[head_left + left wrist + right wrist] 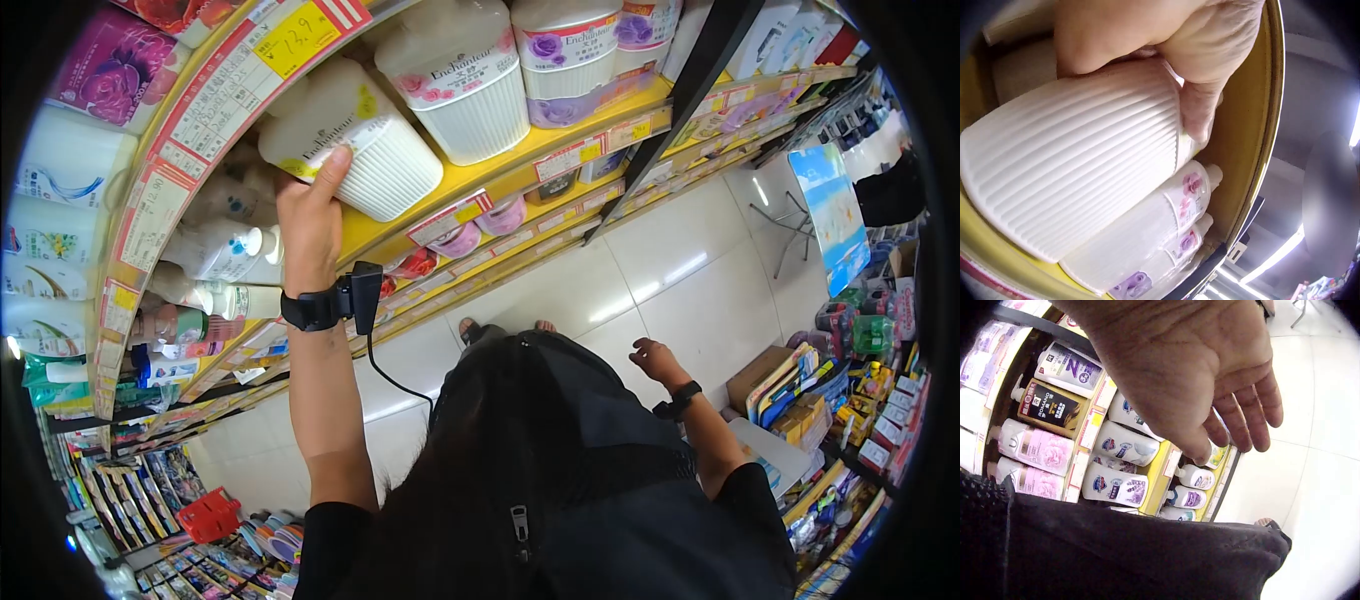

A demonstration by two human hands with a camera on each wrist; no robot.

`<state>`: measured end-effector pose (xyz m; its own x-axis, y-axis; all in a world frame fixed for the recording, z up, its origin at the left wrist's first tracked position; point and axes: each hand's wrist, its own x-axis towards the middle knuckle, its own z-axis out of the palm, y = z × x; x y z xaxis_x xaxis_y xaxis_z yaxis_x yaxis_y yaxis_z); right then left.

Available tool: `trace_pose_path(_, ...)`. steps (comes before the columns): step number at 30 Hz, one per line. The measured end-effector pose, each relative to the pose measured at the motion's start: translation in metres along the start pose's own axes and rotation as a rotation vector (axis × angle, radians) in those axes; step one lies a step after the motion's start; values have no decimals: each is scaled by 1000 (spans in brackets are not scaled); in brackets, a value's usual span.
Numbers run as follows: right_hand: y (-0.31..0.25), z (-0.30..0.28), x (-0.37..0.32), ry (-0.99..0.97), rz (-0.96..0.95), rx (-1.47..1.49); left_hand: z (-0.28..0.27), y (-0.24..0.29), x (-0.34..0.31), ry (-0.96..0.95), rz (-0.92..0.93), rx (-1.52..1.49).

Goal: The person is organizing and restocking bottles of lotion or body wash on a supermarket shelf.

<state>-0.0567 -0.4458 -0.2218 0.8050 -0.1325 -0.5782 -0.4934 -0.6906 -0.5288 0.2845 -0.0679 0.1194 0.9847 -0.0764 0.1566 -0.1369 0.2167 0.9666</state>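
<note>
My left hand (312, 215) grips a white ribbed Enchanteur bottle (392, 168) with yellow flowers on its label. The thumb lies across the label, while the other fingers are mostly hidden behind the bottle. In the left wrist view the bottle's ribbed side (1085, 156) faces the camera, tilted over the yellow shelf. Beside it stands an Enchanteur bottle with pink flowers (475, 115), then one with purple roses (568, 70). My right hand (660, 362) hangs low at my side, holding nothing; in the right wrist view its fingers (1244, 415) are loosely extended.
Price tags (297, 40) line the curved yellow shelf edge (500, 178). White bottles (225, 250) crowd the shelf to the left. Lower shelves carry body-wash bottles (1035, 447). A folding table (830, 220) stands in the tiled aisle (690, 240), and cartons (755, 378) sit at the right.
</note>
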Motion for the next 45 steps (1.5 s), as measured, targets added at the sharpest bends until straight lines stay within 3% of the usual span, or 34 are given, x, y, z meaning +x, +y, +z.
trace_pose_path(4, 4, -4, 7, 43, -20, -5, 2, 6, -7, -146, 52, 125)
trace_pose_path(10, 8, 6, 5, -3, 8, -5, -8, 6, -14, -165, 31, 139)
trace_pose_path(14, 14, 11, 7, -38, 4, -20, -21, -1, -14, -262, 97, 32)
trace_pose_path(16, 17, 12, 7, -37, -1, -23, -17, -2, -10, -217, 166, -409)
trace_pose_path(18, 23, 9, 11, -24, -3, -5, -17, 10, -10, -93, 148, -310)
trace_pose_path(20, 29, 8, 16, -32, -19, -29, -13, 18, -8, 187, 539, 687)
trace_pose_path(21, 33, 7, 19, -40, 6, -1, -2, 21, -7, 223, 498, 307)
trace_pose_path(24, 45, 7, 29, -47, 36, 26, -15, 21, 6, 244, 540, 412)
trace_pose_path(25, 50, 9, 34, -56, 36, 44, -20, 28, 6, 363, 891, 1307)
trace_pose_path(26, 57, 9, 36, -64, 40, 65, -21, 31, 7, 370, 887, 1301)
trace_pose_path(28, 50, 5, 37, -71, 57, 62, -25, 35, 19, 416, 904, 1726)
trace_pose_path(29, 49, 5, 38, -73, 50, 68, -37, 17, 40, 470, 801, 1527)
trace_pose_path(30, 46, 3, 38, -74, 44, 74, -52, 7, 58, 474, 798, 1519)
trace_pose_path(32, 34, 0, 37, -69, 58, 40, -78, -4, 89, 308, 791, 1216)
trace_pose_path(33, 32, -1, 38, -72, 52, 39, -74, -6, 102, 455, 648, 1123)
trace_pose_path(34, 32, 0, 38, -77, 46, 39, -68, 8, 93, 455, 646, 1117)
trace_pose_path(36, 34, 1, 40, -77, 38, 57, -49, 62, 59, 302, 906, 2126)
trace_pose_path(38, 29, -1, 40, -103, 79, 44, -46, 68, 58, 343, 843, 2101)
trace_pose_path(40, 28, -1, 43, -101, 71, -7, -59, 73, 65, 213, 834, 1983)
trace_pose_path(43, 24, -3, 43, -123, 99, -3, -51, 79, 82, 194, 829, 1943)
trace_pose_path(45, 22, -4, 44, -132, 129, -14, -61, 71, 55, 180, 813, 1907)
